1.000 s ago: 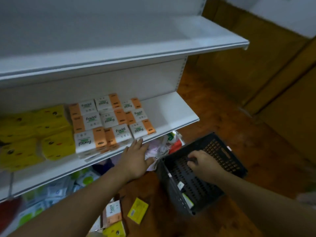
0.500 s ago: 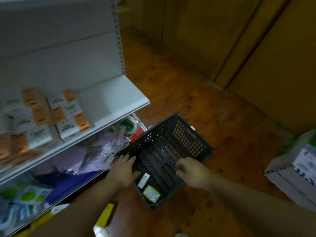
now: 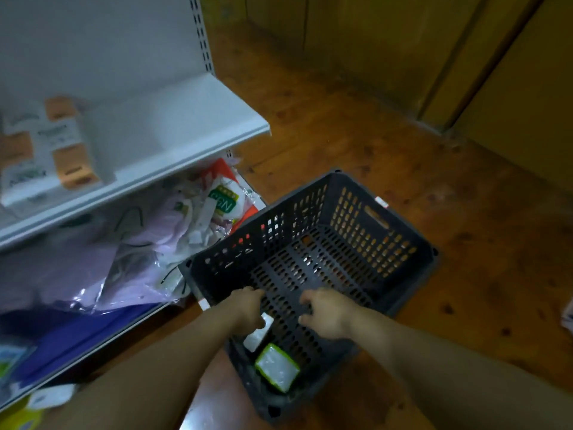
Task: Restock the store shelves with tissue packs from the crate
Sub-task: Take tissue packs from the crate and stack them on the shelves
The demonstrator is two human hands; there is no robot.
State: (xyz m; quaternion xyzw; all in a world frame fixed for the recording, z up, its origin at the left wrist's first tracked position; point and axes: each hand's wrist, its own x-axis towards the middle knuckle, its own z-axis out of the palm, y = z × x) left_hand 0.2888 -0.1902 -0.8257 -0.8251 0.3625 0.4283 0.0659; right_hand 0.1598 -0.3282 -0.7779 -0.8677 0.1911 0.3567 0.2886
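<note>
From the head view, both arms reach down into the dark perforated crate (image 3: 375, 234) on the wooden floor (image 3: 403, 144), just right of the shelving. The left hand (image 3: 248, 308) sits over the far end of a white tissue pack (image 3: 259, 335) on the crate's bottom. Its fingers are bent, and I can't tell whether they grip the pack. The right hand (image 3: 325, 311) is beside it, knuckles up and fingers curled, with nothing showing in them. Nearer us in the crate lies a green-edged tissue pack (image 3: 277, 367), apart from both hands. To the left, blurred orange-and-white packs (image 3: 62, 144) sit on the white shelf (image 3: 186, 119). Crumpled plastic bags (image 3: 130, 259) lie on the level below.
</note>
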